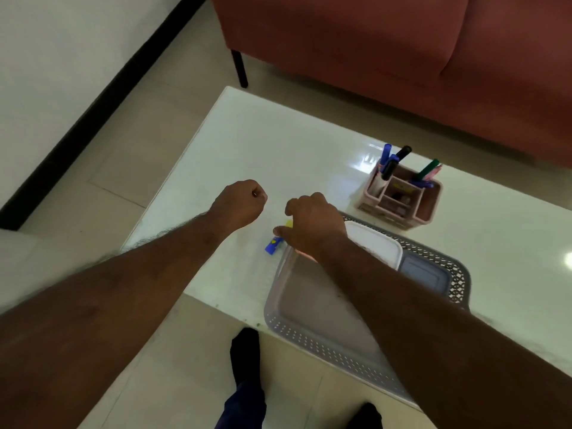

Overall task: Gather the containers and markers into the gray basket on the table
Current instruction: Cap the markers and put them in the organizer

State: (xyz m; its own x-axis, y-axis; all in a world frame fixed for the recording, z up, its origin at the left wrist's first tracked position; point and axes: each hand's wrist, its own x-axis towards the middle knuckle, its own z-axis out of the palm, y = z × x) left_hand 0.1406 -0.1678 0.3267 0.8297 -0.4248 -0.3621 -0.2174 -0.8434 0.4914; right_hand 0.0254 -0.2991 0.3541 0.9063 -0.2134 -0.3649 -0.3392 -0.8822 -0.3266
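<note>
Right hand (312, 226) is pinching a blue-and-yellow marker (274, 245) just beside the gray basket (312, 339) at the tabletop's near edge | left hand (240, 202) is hovering fisted | right forearm is hiding part of the containers (424, 274) | pink organizer (428, 205) is standing behind.

1 gray basket (325, 345), 2 lidded containers, 1 pink organizer (427, 209) w/ approx 6 markers, 1 loose marker (273, 244)

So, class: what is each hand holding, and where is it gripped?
The right hand pinches a blue and yellow marker near its middle. The left hand is a closed fist; nothing shows in it.
</note>
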